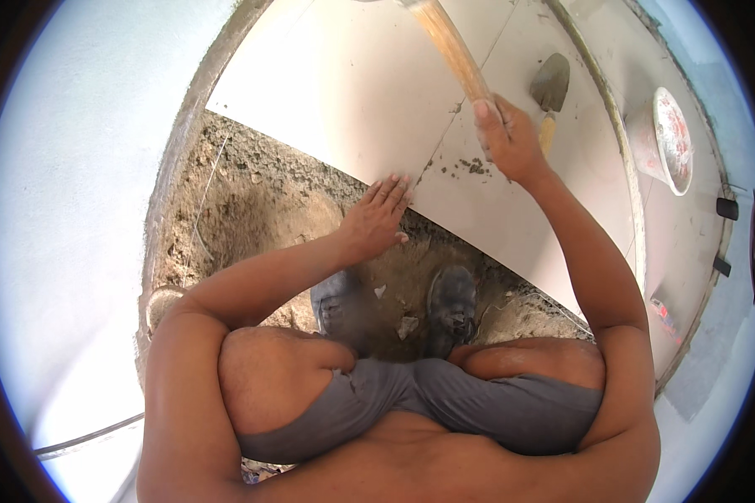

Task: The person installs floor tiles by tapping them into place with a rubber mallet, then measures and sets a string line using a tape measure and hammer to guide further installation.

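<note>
My right hand (510, 141) is wrapped round the lower end of a curved wooden tool handle (450, 44), raised over the pale floor tiles (344, 101). The tool's head is mostly cut off by the top edge; only a grey sliver shows, so its kind is unclear. With fingers stretched out, my left hand (376, 216) rests at the near edge of the tiles, close to a joint. Just beyond my right hand a pointed trowel (550, 82) with a wooden handle lies on the tile. Dark crumbs of mortar (471, 167) are scattered between my hands.
Rough mortar and soil (235, 189) lie below the tile edge, crossed by a thin string (200, 220). My shoes (451, 302) stand in this strip. A white bucket (673, 141) tips toward me at the right, past a tile border. A pale wall (75, 168) rises at left.
</note>
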A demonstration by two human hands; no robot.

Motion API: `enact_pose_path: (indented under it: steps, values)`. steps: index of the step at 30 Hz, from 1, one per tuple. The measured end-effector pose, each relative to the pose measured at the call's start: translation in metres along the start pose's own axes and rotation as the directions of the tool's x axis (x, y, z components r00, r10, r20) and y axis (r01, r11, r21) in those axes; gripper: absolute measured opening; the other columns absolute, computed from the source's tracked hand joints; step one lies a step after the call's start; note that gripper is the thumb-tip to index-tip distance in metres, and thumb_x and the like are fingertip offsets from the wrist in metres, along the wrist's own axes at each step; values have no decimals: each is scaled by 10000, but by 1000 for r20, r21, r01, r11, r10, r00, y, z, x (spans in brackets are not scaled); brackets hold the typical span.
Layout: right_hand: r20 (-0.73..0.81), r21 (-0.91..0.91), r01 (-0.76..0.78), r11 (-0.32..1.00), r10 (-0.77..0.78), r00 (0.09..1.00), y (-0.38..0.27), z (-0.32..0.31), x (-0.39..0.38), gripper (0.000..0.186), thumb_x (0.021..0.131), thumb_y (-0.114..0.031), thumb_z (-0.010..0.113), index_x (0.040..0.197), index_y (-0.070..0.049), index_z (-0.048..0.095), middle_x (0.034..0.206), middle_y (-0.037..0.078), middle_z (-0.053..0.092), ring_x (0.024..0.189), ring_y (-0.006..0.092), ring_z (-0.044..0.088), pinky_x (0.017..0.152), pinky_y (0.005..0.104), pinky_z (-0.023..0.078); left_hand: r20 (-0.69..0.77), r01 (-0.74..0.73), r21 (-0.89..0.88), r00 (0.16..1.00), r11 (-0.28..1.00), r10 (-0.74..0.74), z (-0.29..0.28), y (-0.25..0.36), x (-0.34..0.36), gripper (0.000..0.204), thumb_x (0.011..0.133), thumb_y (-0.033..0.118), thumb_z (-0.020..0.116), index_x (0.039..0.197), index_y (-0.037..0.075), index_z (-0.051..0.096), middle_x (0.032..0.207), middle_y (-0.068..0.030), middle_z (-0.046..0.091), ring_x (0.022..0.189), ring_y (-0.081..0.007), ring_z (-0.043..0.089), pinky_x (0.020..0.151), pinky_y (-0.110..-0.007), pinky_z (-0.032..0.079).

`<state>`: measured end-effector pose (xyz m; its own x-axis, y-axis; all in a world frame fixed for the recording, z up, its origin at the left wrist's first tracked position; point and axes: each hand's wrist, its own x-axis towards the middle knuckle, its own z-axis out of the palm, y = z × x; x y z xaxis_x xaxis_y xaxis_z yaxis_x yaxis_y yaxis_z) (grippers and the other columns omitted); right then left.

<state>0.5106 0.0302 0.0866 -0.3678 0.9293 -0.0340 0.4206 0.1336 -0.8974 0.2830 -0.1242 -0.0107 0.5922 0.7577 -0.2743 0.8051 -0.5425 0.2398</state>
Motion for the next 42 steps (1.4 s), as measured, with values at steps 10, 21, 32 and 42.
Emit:
enact_pose_path:
  steps: [10, 21, 32, 42]
  values:
    - [-88, -172, -53, 984, 38, 995, -18, -5, 46, 611, 945, -550, 511, 745, 27, 545, 596, 173, 539, 539, 256, 552, 548, 396, 446, -22, 0, -40, 1000, 999, -1, -9, 2, 1, 777, 907, 459, 571, 1447, -39, 317, 1549, -240, 218, 1455, -377, 173, 1188, -458, 155]
    - [-48, -150, -342, 928, 339, 940, -12, -7, 97, 668, 968, -591, 393, 757, 24, 546, 617, 172, 562, 547, 267, 597, 531, 392, 498, 43, 28, -11, 999, 1000, -27, -5, 0, -2, 867, 899, 520, 561, 1473, -48, 247, 1570, -248, 139, 1468, -381, 123, 1192, -463, 141]
    - [-89, -178, -387, 905, 377, 922, -7, -20, 121, 615, 976, -557, 399, 826, 19, 553, 631, 128, 579, 462, 236, 593, 389, 369, 492, 152, 159, -73, 978, 985, -146, -22, -10, 15, 832, 944, 564, 456, 1517, 27, 182, 1585, -241, 51, 1478, -374, 46, 1196, -459, 94]
    - [-403, -187, 182, 965, -244, 882, -1, -1, 150, 627, 981, -580, 365, 840, 1, 555, 620, 109, 564, 480, 215, 577, 408, 370, 484, 143, 721, -147, 693, 677, -707, -78, -184, 73, 1499, 450, 883, 670, 1541, 192, -91, 1562, -288, -117, 1429, -508, -96, 1135, -634, 101]
